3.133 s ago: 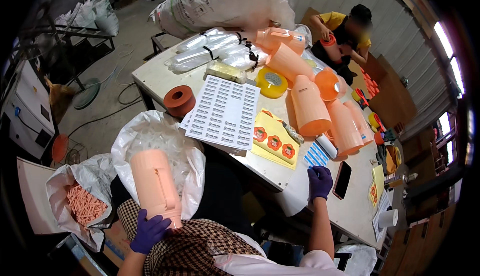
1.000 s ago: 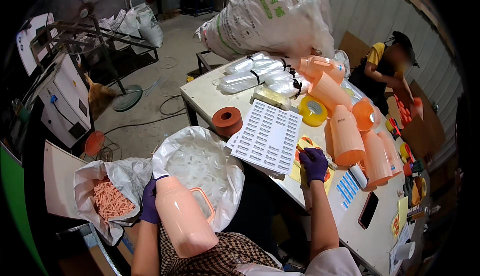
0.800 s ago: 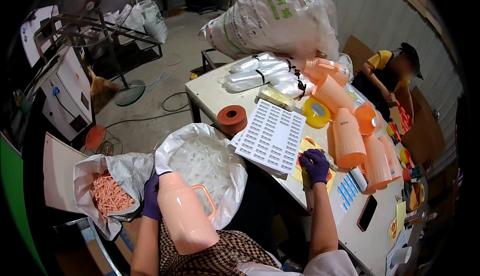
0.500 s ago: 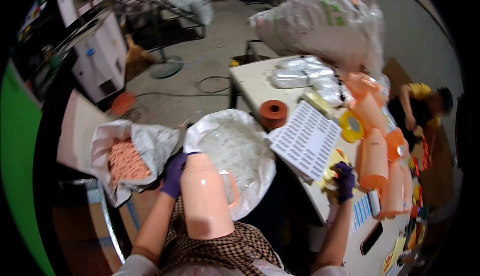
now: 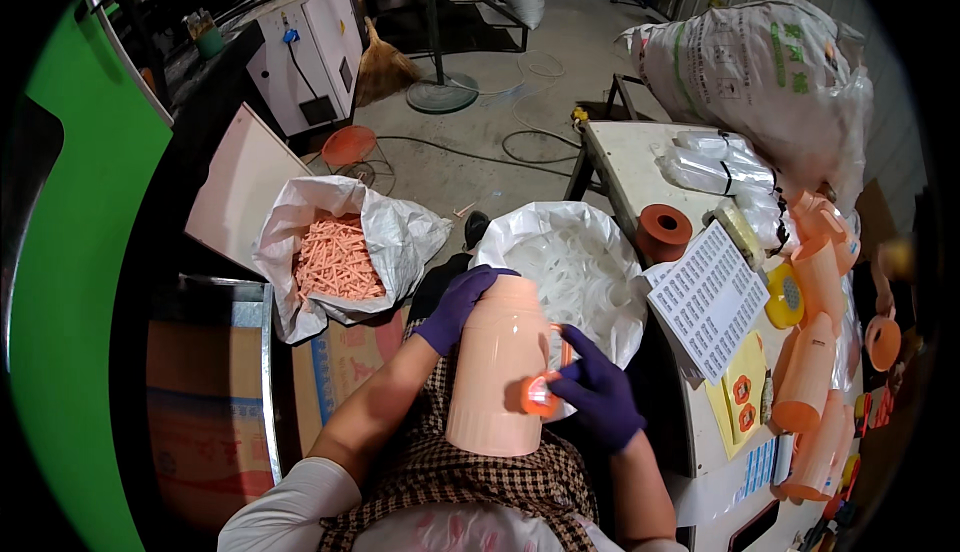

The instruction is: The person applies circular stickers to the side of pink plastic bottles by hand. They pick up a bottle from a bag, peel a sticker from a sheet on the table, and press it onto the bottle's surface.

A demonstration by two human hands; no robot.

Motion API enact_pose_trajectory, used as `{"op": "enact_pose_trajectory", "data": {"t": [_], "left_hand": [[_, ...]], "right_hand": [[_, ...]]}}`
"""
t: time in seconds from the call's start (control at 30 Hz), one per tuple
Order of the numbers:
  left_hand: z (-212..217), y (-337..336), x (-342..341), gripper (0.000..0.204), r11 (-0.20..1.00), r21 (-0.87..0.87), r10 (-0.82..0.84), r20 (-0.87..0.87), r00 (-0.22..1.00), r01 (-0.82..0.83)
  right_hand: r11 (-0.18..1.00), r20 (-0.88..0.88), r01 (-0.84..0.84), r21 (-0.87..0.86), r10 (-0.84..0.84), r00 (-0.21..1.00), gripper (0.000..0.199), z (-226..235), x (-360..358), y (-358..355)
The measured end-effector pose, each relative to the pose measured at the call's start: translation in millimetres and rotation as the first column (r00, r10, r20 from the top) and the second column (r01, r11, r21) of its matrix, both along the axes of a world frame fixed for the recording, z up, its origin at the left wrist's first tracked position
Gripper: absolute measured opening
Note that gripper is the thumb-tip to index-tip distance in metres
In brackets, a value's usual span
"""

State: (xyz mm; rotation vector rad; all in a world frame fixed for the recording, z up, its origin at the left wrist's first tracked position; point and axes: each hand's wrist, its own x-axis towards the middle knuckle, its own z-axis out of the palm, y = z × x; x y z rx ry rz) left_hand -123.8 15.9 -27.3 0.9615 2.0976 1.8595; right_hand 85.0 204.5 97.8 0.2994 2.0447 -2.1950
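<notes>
A glossy peach plastic jug (image 5: 497, 382) lies against my lap, its narrower end pointing away from me and its handle on the right. My left hand (image 5: 458, 308) is wrapped round that narrow end, in a purple glove. Pinched in my gloved right hand (image 5: 603, 392) is an orange sticker (image 5: 540, 394) with a pale centre, at the jug's right side by the handle. Whether the sticker touches the jug I cannot tell. Similar orange stickers remain on a yellow backing sheet (image 5: 738, 434) on the table at the right.
A white sack of clear plastic pieces (image 5: 625, 242) stands ahead of me, and a sack of peach plastic sticks (image 5: 400, 224) to its left. The table (image 5: 617, 157) bears printed label sheets (image 5: 708, 297), a brown tape roll (image 5: 664, 231) and more peach jugs (image 5: 803, 387). Another person is partly visible at right.
My right hand has moved left from the yellow sheet on the table to the jug, bringing the orange sticker. My left hand still holds the jug. The whole view has shifted.
</notes>
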Motion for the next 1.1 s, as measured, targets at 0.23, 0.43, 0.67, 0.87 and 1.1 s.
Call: {"op": "enact_pose_trajectory", "data": {"t": [0.23, 0.43, 0.67, 0.87, 1.1], "left_hand": [[6.1, -6.7, 2.8, 0.025, 0.985, 0.172, -0.043, 0.409, 0.912, -0.031], [10.5, -2.8, 9.0, 0.028, 0.988, 0.143, 0.018, 0.318, 0.948, -0.066], [3.0, -8.4, 7.0, 0.024, 0.976, 0.209, -0.051, 0.506, 0.861, -0.066], [11.2, -2.2, 8.8, 0.024, 0.991, 0.124, 0.020, 0.277, 0.961, -0.057], [24.2, 0.0, -13.4, 0.021, 0.970, -0.243, 0.019, -0.039, 0.999, -0.028]], "right_hand": [[0.992, 0.046, -0.124, 0.005, 0.123, 0.991, 0.074, -13.9, -27.7, -20.1], [0.983, 0.084, -0.143, 0.119, 0.134, 0.987, 0.076, -10.7, -29.3, -26.2], [0.593, -0.164, 0.311, 0.743, -0.289, 0.943, 0.082, -75.1, -24.5, -13.8], [0.639, -0.435, 0.074, 0.766, 0.429, 0.791, 0.062, -0.3, -2.2, -27.4], [0.651, -0.319, 0.217, 0.728, 0.042, 0.947, 0.067, -30.3, 40.7, 20.7]]}}
